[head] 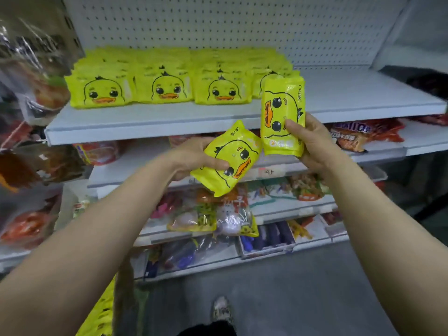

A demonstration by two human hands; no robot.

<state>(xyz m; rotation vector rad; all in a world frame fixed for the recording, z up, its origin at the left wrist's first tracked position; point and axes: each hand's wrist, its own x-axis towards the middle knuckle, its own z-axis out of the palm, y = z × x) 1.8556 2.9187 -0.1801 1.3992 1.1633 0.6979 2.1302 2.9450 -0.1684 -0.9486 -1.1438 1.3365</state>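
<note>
My left hand (194,158) grips a yellow duck-face packet (228,161), tilted, in front of the shelf edge. My right hand (312,144) holds a second yellow duck packet (281,112) turned on its side, its top end raised over the top shelf. The two packets nearly touch at their corners. On the white top shelf (351,98) stand several rows of the same duck packets (157,83), filling its left half.
The top shelf's right half is bare, backed by white pegboard (242,20). Lower shelves (266,209) carry mixed colourful snack bags. Hanging bags (29,69) crowd the left side. More yellow packets (101,314) lie low at the left. A shoe (221,309) stands on the grey floor.
</note>
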